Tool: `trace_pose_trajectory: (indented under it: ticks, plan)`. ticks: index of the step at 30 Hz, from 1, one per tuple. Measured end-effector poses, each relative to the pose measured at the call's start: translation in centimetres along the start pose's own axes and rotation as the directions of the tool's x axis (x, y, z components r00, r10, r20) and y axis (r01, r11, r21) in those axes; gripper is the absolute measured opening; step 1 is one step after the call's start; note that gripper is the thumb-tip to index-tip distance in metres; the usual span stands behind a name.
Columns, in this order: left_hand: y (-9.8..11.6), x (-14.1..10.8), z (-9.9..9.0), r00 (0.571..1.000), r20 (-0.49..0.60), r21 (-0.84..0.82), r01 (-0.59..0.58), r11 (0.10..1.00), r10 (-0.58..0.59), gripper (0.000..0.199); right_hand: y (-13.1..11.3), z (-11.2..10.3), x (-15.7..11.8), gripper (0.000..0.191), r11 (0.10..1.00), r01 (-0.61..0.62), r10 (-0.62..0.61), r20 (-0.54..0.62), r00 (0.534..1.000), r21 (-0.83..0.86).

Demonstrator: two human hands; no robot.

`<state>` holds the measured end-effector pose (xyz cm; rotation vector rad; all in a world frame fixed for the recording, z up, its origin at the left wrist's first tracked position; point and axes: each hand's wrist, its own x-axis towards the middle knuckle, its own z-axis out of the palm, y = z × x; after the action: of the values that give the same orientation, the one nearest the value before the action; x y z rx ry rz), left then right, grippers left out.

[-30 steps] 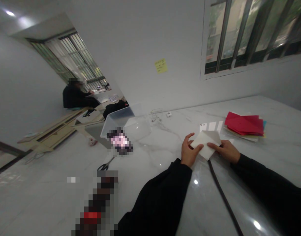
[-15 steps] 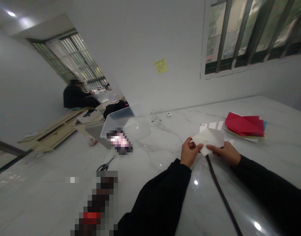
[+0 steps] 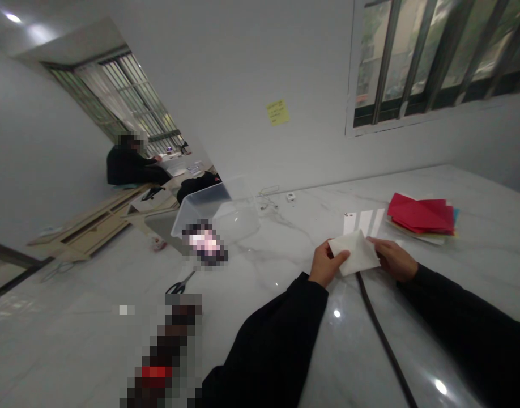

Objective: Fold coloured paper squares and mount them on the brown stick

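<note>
A folded piece of white paper (image 3: 354, 254) is held up above the marble-patterned table. My left hand (image 3: 325, 265) pinches its left side, thumb on the front face and the other fingers behind. At the right edge, my right hand (image 3: 395, 259) has its fingers closed against the paper; its thumb is partly hidden. Below the paper runs a dark strip (image 3: 383, 334) along the tabletop, toward me. White paper strips (image 3: 364, 222) lie just beyond my hands. To the right of them is a stack of coloured paper (image 3: 421, 214), red on top.
Black-handled scissors (image 3: 177, 288) lie to the left, near a clear plastic bin (image 3: 200, 207) and a blurred-out object (image 3: 204, 242). A white adapter (image 3: 290, 197) and a thin cable (image 3: 268, 201) are by the wall. A person (image 3: 128, 161) sits far off at left.
The paper has turned and its outline is now more compact. My right thumb has left its front face, and my right hand has shifted to its right edge.
</note>
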<state>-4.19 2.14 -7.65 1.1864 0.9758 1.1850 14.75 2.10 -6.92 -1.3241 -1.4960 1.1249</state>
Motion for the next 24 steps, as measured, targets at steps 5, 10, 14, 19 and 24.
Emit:
trace_pose_trajectory:
  ticks: [5,10,14,19,24]
  plan:
    - [0.3,-0.1,0.1,1.000,0.010,-0.035,0.008,0.999,-0.008,0.044,-0.1,0.0,-0.5,0.052,0.998,-0.035,0.025,0.183,0.983,0.049]
    - [0.3,-0.1,0.1,0.999,0.024,-0.043,0.023,0.999,-0.022,0.048,-0.7,0.0,-0.7,0.051,1.000,-0.030,0.028,0.181,0.983,0.009]
    - [0.4,-0.2,0.2,1.000,0.003,-0.056,0.030,0.998,-0.030,0.049,-0.8,-0.1,-0.6,0.050,0.999,-0.035,0.038,0.155,0.987,-0.020]
    - [0.4,-0.1,0.2,1.000,-0.001,-0.050,0.018,0.999,-0.018,0.050,-0.9,0.1,-0.5,0.054,0.999,-0.030,0.034,0.131,0.991,-0.028]
    - [0.4,0.0,0.1,1.000,0.010,-0.063,0.017,0.998,-0.016,0.050,-1.2,0.4,-0.6,0.056,1.000,-0.027,0.027,0.062,0.998,-0.014]
